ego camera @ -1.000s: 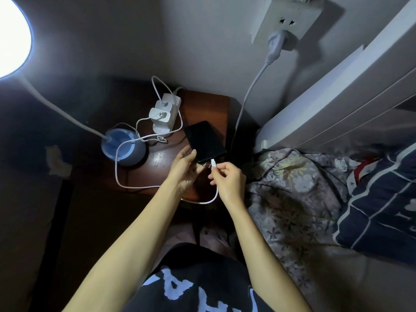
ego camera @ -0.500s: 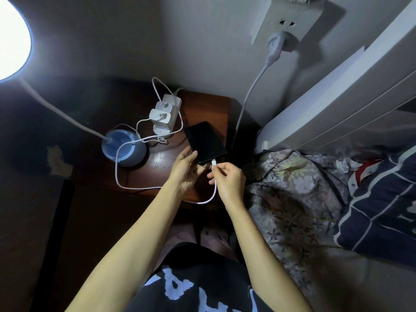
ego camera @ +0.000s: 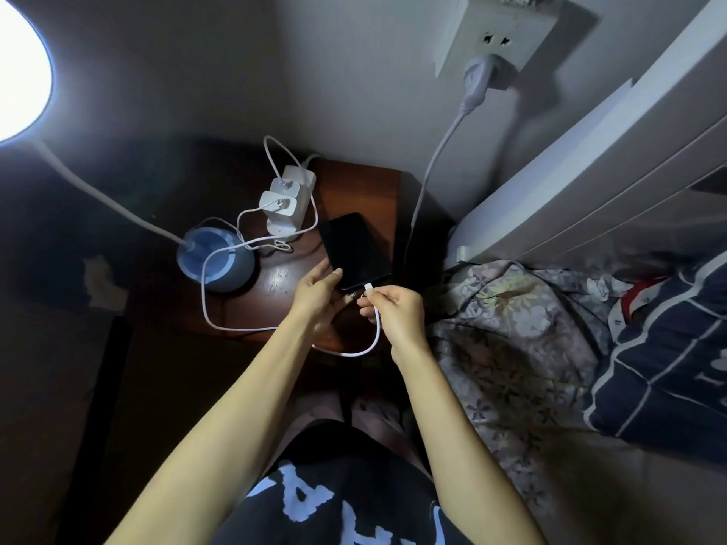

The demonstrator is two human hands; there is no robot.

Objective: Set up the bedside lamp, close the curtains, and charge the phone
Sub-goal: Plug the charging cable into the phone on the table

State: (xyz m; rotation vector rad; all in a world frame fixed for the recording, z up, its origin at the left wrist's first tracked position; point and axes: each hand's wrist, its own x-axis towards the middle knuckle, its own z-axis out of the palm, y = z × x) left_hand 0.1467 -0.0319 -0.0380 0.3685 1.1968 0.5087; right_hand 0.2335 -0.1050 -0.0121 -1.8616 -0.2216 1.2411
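Note:
A black phone [ego camera: 356,249] lies screen up on the dark wooden bedside table [ego camera: 354,186]. My left hand [ego camera: 318,295] holds the phone's near left edge with thumb and fingers. My right hand [ego camera: 397,312] pinches the white charging cable [ego camera: 220,308] just behind its plug, whose tip touches the phone's near bottom edge. The cable loops over the table to a white power strip [ego camera: 285,206] with chargers. The lit lamp's head [ego camera: 19,68] glows at top left; its blue base [ego camera: 214,259] stands on the table.
A wall socket [ego camera: 499,37] above the table carries a white plug and cord. The white headboard [ego camera: 590,171] and the bed with a floral sheet [ego camera: 511,328] and a dark blue quilt [ego camera: 668,367] lie to the right. A dark floor is on the left.
My right hand has brought the cable's plug slightly up to the phone's bottom edge. My left hand keeps its hold on the phone.

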